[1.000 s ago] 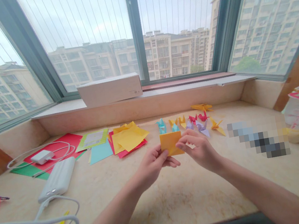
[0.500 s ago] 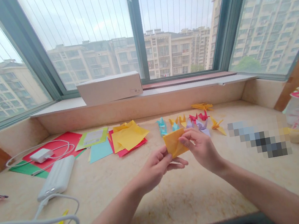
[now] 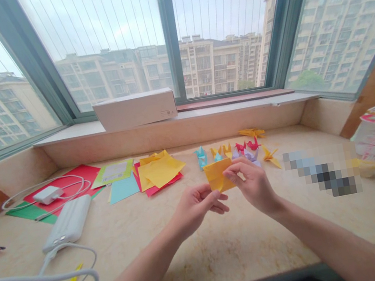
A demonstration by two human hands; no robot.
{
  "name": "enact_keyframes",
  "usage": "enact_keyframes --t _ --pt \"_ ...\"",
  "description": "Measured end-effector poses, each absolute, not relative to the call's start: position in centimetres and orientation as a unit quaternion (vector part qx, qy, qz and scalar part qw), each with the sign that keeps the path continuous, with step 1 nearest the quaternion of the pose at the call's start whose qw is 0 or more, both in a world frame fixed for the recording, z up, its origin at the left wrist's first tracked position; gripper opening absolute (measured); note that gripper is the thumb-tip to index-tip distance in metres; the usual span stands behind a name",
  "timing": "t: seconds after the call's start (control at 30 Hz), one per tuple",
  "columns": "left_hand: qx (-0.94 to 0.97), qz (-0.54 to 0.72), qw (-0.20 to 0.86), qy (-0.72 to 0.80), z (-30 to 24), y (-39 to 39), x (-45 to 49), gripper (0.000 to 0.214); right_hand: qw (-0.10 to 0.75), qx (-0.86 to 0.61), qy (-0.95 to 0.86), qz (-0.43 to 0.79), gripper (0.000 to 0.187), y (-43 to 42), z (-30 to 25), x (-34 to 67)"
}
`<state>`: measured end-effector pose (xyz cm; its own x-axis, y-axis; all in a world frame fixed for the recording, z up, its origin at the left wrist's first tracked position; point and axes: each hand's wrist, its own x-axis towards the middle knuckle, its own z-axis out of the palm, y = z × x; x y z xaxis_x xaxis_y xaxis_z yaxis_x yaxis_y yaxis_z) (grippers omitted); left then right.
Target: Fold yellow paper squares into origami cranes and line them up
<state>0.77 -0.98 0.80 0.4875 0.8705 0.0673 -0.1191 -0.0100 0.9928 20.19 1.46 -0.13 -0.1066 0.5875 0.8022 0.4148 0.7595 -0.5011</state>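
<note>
A folded square of yellow origami paper (image 3: pixel 218 176) is held up above the counter, its flat face toward me. My right hand (image 3: pixel 252 182) pinches its right side between thumb and fingers. At the lower left corner of the paper is my left hand (image 3: pixel 199 205), thumb along the bottom edge and index finger at the left edge; its other fingers are loosely spread behind and below. Just beyond the paper stand several folded paper cranes: blue (image 3: pixel 201 157), yellow (image 3: pixel 227 150), red (image 3: pixel 252 143) and purple (image 3: pixel 251 157). The held paper partly covers some of them.
Yellow paper sheets (image 3: pixel 160 170) lie over red ones at the back left, beside a blue sheet (image 3: pixel 123 189). Further left are a white power bank (image 3: pixel 67 222), a charger (image 3: pixel 48 195) and cables. A plastic cup (image 3: pixel 372 141) with a straw stands right, near a blurred-out patch.
My left hand has slid down and loosened along the paper's lower left corner, its fingers drawn in a little. The right hand keeps its pinch. The view has shifted slightly.
</note>
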Motion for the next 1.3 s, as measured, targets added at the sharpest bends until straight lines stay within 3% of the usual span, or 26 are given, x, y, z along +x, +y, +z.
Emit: enact_keyframes --t 0.27,0.57,0.67,0.97,1.3 --pt "0.619 0.4 0.6 0.313 -0.7 -0.4 0.8 0.04 0.609 -0.363 -0.691 0.14 0.007 1.6 -0.9 20.0" --pt "0.644 0.397 0.575 0.311 -0.3 -1.1 1.1 0.038 0.62 -0.353 -0.695 0.09 0.002 1.4 -1.0 19.7" --pt "0.642 0.411 0.548 0.344 -0.5 -1.0 1.2 0.034 0.622 -0.358 -0.686 0.117 0.012 1.6 -1.5 19.5" --pt "0.621 0.45 0.547 0.336 -0.1 -0.8 1.0 0.032 0.562 -0.312 -0.753 0.137 0.015 1.8 -0.6 20.1" --pt "0.639 0.427 0.561 0.307 -0.3 -1.1 1.2 0.036 0.598 -0.324 -0.687 0.255 0.015 2.2 -1.0 19.8"
